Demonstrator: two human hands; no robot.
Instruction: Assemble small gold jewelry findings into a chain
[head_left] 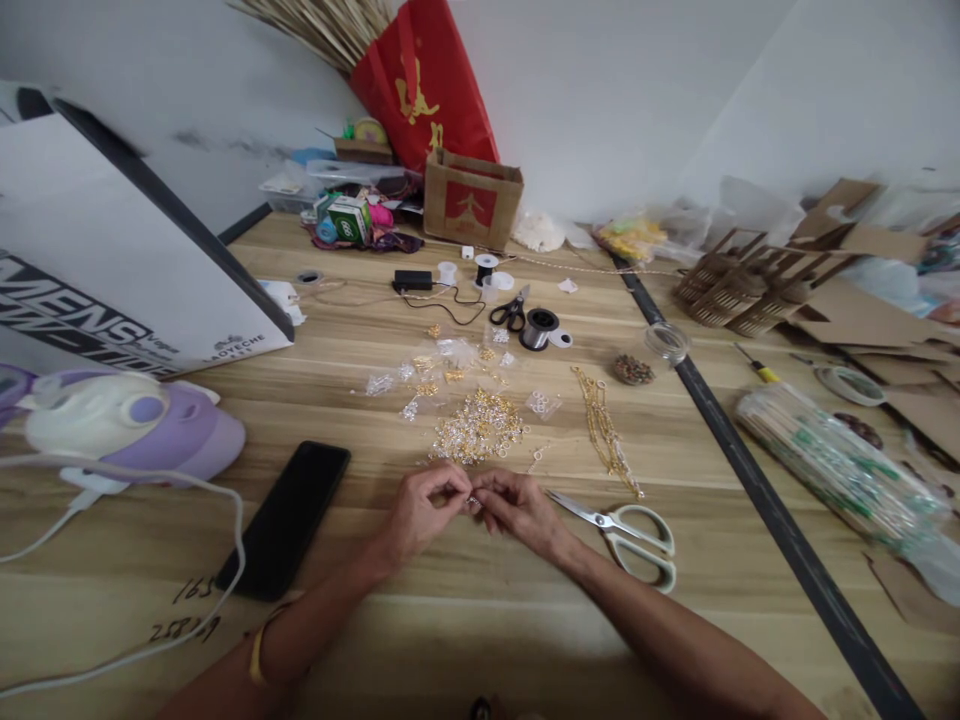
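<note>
Work surface: a wood-grain table (510, 650), set against a pale wall (600, 110) and crossed at the right by a dark strip (739, 490). Handwritten marks (186, 610) are seen on the wood at the near left.

A small silvery piece (473, 502) is located just above the near part of the table, where the left hand (420, 505) and the right hand (517, 507) are brought together; it is pinched by the fingertips of both. Its exact shape cannot be made out. Just beyond, a heap of gold and silver findings (480, 425) is spread.

Scissors (602, 520) are laid beside the right hand, with gold chains (600, 430) beyond them. A black phone (292, 520) is placed left of the left hand, near a purple-and-white device (187, 430). The left edge is occupied by a large printed box (112, 230).

At the back, a red bag (442, 90) is leaned against the wall, behind a brown paper bag (472, 205). On the right, plastic-wrapped sticks (832, 460) and woven baskets (731, 290) are noted.
</note>
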